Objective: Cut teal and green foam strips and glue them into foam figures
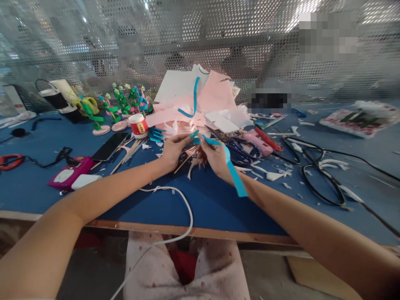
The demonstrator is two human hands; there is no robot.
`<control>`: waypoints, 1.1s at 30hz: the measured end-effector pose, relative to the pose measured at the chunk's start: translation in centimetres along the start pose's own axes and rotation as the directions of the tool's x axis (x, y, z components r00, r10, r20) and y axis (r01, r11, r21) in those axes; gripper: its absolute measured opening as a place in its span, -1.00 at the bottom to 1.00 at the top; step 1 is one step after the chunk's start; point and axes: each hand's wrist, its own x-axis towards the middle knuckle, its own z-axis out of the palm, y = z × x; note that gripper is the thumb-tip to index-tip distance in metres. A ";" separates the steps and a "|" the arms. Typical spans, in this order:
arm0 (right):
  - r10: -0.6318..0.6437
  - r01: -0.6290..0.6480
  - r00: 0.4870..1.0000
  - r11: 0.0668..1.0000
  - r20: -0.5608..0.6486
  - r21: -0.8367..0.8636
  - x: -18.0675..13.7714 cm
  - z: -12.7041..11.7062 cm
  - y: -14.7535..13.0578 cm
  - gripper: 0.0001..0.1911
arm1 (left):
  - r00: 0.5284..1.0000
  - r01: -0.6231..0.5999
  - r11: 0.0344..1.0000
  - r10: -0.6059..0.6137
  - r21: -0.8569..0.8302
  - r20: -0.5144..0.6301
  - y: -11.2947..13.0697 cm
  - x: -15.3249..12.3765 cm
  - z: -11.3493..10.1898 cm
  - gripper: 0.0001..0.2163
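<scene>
Both my hands meet above the middle of the blue table. A long blue paper strip is pinched in my right hand, and its free end hangs over my right forearm. My left hand is closed, thumb and fingertips pressed on blue paper close to the right fingertips; where one piece ends there is hard to see. Another blue strip, bent, lies on pink paper sheets beyond my hands. Beside my left hand are folded blue paper pieces and a red-and-white paper cup.
Small paper plants on round bases stand back left. A phone, wooden sticks and a purple box lie left. Dark-blue-handled scissors, a pink glue gun, black cables and paper scraps lie right. A white cable crosses the front edge.
</scene>
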 end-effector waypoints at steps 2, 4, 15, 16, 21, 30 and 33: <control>0.013 -0.013 0.999 1.000 0.040 -0.007 0.0 -0.1 -0.4 -0.55 | 0.998 0.044 0.999 -0.043 -0.019 0.055 0.1 -0.2 0.1 -0.79; 0.010 -0.009 0.998 1.000 0.063 -0.015 -0.1 -0.1 -0.8 -0.57 | 0.989 0.083 0.996 -0.078 -0.037 0.123 0.2 -0.3 0.1 -0.80; -0.002 0.007 0.999 0.989 -0.034 0.148 0.4 -0.7 -0.7 -0.57 | 0.977 -0.023 1.000 0.025 -0.012 0.213 0.1 0.2 -0.2 -0.67; 0.006 -0.001 1.000 0.985 -0.030 0.172 0.5 -0.8 -0.7 -0.57 | 0.973 -0.050 0.999 0.050 -0.002 0.226 0.1 0.2 -0.2 -0.64; 0.044 -0.043 0.999 0.981 -0.001 0.189 0.4 -0.7 -0.9 -0.54 | 0.964 -0.129 0.991 0.115 0.042 0.238 0.0 0.1 -0.1 -0.58; 0.113 -0.106 0.993 0.981 -0.038 0.161 0.0 -0.2 -1.2 -0.55 | 0.976 -0.123 0.990 0.109 0.065 0.189 -0.1 0.3 -0.3 -0.62; 0.116 -0.109 0.992 0.982 -0.044 0.152 -0.1 -0.1 -1.1 -0.55 | 0.955 -0.215 0.969 0.183 0.121 0.235 0.4 -0.3 0.2 -0.64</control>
